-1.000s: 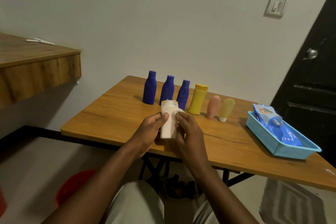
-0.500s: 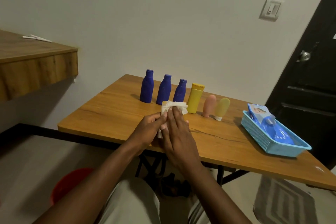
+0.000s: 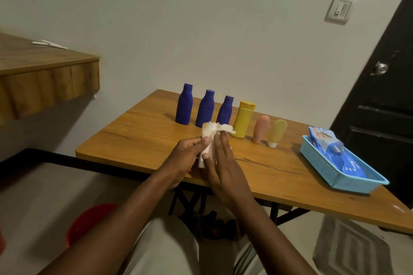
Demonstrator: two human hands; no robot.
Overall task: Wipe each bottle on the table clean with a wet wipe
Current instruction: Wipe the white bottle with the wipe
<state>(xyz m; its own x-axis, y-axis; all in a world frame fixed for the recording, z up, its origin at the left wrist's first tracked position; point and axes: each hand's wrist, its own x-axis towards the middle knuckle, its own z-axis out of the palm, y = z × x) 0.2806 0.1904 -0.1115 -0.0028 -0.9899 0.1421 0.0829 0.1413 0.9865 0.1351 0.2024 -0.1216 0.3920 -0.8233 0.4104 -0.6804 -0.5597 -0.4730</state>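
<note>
Bottle under work: a white bottle [image 3: 206, 133], held upright just above the near part of the table [image 3: 134, 140], between the two hands.

Left hand [image 3: 185, 158]: fingers curled round the left side of the white bottle, thumb across its front. Firm grip, hand closed on the bottle body.

Right hand [image 3: 223, 163]: fingers [image 3: 220, 143] nearly straight and laid flat along the right side of the bottle, pressing a wet wipe [image 3: 225, 128] against it. The wipe bunches over the bottle's top and sticks out past the fingertips to the right. Whether the thumb also pins the wipe, I cannot tell.

Behind the hands, a row stands upright near the wall: three blue bottles [image 3: 184, 107] [image 3: 205, 109] [image 3: 225, 110], then a yellow bottle [image 3: 243, 119], a pink tube [image 3: 260, 128] and a pale yellow tube [image 3: 276, 133] on its white cap. None of these touches a hand. The held bottle sits in front of the second and third blue ones.

Far right on the table: a blue basket [image 3: 321, 163] with a blue pack of wipes [image 3: 328, 145] lying in it, well apart from both hands.
</note>
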